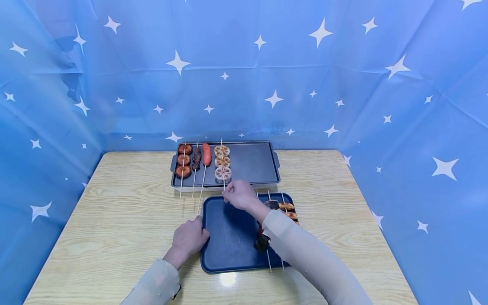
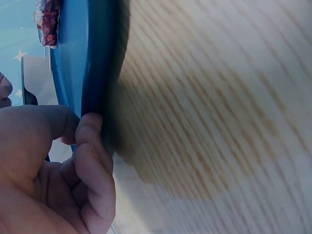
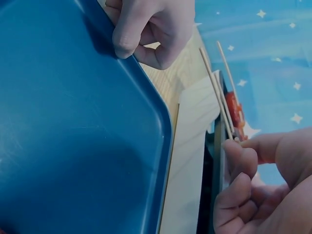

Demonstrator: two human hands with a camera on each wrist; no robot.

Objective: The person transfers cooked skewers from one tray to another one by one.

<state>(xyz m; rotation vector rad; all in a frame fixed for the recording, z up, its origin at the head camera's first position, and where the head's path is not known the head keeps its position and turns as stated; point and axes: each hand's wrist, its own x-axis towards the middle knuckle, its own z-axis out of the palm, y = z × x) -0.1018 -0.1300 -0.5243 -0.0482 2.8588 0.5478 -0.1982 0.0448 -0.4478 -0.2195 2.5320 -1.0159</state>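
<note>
My right hand (image 1: 241,195) pinches the lower end of the stick of a lotus root skewer (image 1: 223,161) between thumb and forefinger. Its three pale slices lie on the dark griddle (image 1: 251,163). The blue tray (image 1: 228,237) sits on the table in front of the griddle. At the tray's left edge, my left hand (image 1: 189,236) grips the rim, thumb on top and fingers curled beside it. The right wrist view shows that left hand (image 3: 156,31) on the rim and the right fingers (image 3: 241,161) closed at the stick's end.
Left on the griddle lie a mushroom skewer (image 1: 184,160), a dark meat skewer (image 1: 196,156) and a red sausage skewer (image 1: 206,154), their sticks overhanging the front edge. Several skewers, one with browned slices (image 1: 286,206), lie on the tray's right side, partly hidden by the right forearm.
</note>
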